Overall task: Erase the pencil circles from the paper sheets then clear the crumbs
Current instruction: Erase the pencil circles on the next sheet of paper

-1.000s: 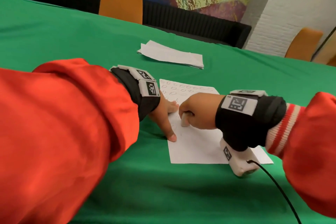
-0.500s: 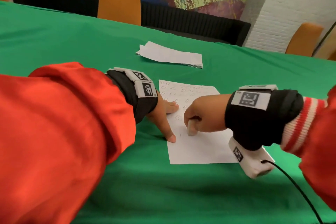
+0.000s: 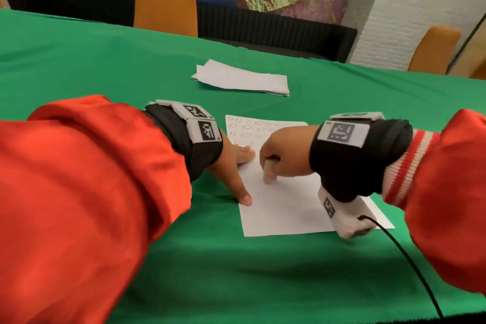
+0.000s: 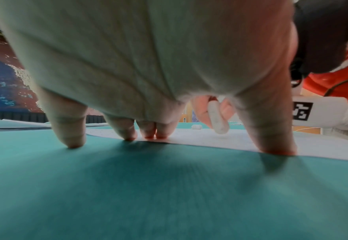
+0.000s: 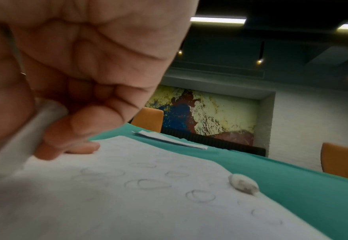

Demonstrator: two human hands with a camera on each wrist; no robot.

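A white paper sheet [image 3: 284, 208] lies on the green tablecloth [image 3: 210, 258]. Several pencil circles [image 3: 247, 127] fill its far part, while its near part is blank. My left hand [image 3: 236, 166] presses spread, straight fingers [image 4: 271, 129] on the sheet's left edge. My right hand [image 3: 284, 155] grips a white eraser [image 3: 268, 173], whose tip touches the paper beside faint marks. The right wrist view shows the eraser [image 5: 25, 133] between my curled fingers and the circles [image 5: 148, 184] just beyond. A small whitish lump [image 5: 243, 186] lies at the sheet's far right edge.
A stack of white sheets [image 3: 242, 79] lies farther back on the table. Orange chairs [image 3: 165, 5] stand along the far side, another at the right [image 3: 431, 50]. A black cable [image 3: 410, 265] trails from my right wrist camera over the cloth.
The right hand slid the eraser a little toward me over the paper, then back away. The left hand has stayed pressed on the sheet's left edge.
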